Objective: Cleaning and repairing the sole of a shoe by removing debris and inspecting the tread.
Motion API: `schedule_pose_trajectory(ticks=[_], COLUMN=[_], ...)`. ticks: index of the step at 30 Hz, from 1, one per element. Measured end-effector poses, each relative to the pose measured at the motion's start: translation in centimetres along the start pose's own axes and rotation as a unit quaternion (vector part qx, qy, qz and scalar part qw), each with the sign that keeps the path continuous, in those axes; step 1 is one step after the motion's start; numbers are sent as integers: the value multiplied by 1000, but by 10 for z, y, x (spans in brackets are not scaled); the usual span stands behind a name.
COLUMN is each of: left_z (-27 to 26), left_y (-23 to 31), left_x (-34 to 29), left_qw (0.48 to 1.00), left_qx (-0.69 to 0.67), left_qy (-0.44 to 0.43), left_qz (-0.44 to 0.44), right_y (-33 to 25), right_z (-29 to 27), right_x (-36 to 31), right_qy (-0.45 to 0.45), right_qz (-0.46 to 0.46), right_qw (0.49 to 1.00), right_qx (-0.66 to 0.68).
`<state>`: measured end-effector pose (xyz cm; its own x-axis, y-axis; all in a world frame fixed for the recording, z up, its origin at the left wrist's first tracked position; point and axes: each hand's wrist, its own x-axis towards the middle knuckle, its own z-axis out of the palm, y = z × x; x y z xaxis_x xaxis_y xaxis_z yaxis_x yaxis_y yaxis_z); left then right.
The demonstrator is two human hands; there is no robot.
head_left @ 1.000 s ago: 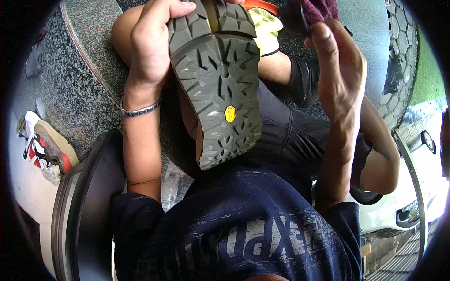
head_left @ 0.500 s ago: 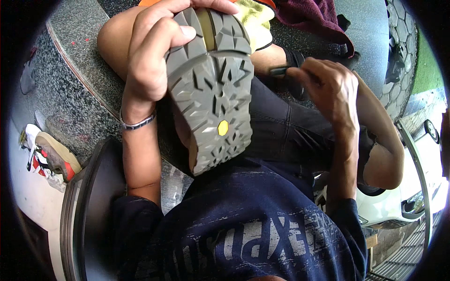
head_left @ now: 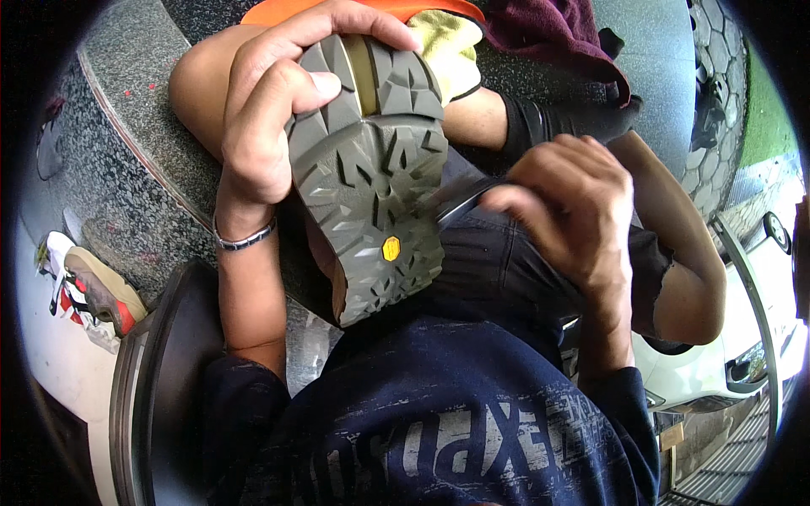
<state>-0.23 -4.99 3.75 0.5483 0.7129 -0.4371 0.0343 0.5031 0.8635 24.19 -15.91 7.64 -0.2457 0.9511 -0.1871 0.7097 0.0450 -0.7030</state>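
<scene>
A shoe is tipped up over my lap, its grey lugged sole facing me with a small yellow badge in the tread. My left hand is wrapped around its far end, thumb and fingers on the sole's edge. Close to the sole's right side, my right hand is closed on a slim dark tool. The tool's tip is blurred at the sole's right edge, and I cannot tell whether it touches. Most of the shoe's upper is hidden behind the sole.
An orange cloth, a yellow-green cloth and a maroon towel lie beyond the shoe. Another shoe, brown and red, is at the left beside a black chair-like edge. A white car stands at the right.
My right hand has moved left and down, bringing the dark tool from over by my ankle to the sole's edge. The shoe has shifted slightly left and down in my left hand.
</scene>
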Motion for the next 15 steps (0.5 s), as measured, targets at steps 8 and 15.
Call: schedule_pose_trajectory(ticks=[8, 15], left_z=[3, -1], left_y=[-1, -4], left_x=[-1, 5], left_qw=[1000, 998], left_qx=[19, -34], left_qy=[-16, -56], left_qz=[8, -3], right_y=[46, 20], right_z=[-2, 0], right_x=[5, 25], right_qy=[74, 170], right_qz=[148, -61], right_qw=[981, 976], right_qx=[-102, -122])
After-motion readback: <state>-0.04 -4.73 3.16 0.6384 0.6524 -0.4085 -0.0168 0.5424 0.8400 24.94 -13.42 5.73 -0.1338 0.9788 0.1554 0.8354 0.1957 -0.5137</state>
